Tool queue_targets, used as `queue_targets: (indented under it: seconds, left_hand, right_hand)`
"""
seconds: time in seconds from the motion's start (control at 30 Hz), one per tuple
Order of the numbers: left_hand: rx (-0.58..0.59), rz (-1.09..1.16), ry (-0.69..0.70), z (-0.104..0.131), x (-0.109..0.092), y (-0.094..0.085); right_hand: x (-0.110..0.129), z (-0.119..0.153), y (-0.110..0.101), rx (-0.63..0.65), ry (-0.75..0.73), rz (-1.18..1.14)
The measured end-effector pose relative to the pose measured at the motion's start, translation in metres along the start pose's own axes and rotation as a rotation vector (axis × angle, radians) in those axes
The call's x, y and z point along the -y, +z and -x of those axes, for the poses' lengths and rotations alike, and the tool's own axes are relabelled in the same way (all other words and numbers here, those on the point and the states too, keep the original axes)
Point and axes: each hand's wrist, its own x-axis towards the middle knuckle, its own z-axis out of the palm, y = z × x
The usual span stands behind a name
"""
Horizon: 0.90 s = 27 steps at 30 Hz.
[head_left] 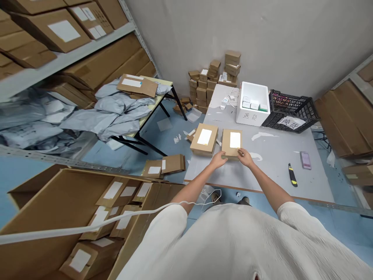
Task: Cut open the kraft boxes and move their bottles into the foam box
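Note:
A brown cardboard box with a white label [232, 142] lies on the grey table [276, 155], close to its front edge. My left hand [218, 160] is at the box's near left corner, fingers bent against it. At the near right corner, my right hand [245, 157] has its thumb and fingers on the box's edge. Both hands grip this box. Just left of it, apart from my hands, sits another labelled cardboard box [204, 139]. A black and yellow cutter [292, 175] lies to the right, near a purple packet [305, 160].
A white foam box [253, 104] and a black crate [293, 111] stand at the table's back. Grey bags cover a side table [145, 116] at left. A large open carton [43, 198] holds several parcels at lower left. A white cable [122, 216] crosses before my left arm.

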Motion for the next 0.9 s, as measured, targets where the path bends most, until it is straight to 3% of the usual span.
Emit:
queue_targets:
  seconds: [0.3, 0.7, 0.8, 0.9]
  left_hand:
    - [0.120, 0.052, 0.024, -0.007, -0.056, 0.077]
    - [0.148, 0.016, 0.054, -0.021, -0.158, 0.221]
    - [0.125, -0.007, 0.070, -0.023, -0.172, 0.242]
    - [0.100, -0.038, 0.091, -0.022, -0.181, 0.249]
  right_hand:
    - [-0.073, 0.028, -0.073, -0.068, 0.084, 0.030]
    - [-0.209, 0.065, -0.191, -0.100, 0.125, 0.065]
    - [-0.228, 0.071, -0.206, -0.080, 0.137, 0.046]
    - [-0.235, 0.076, -0.209, -0.055, 0.130, 0.023]
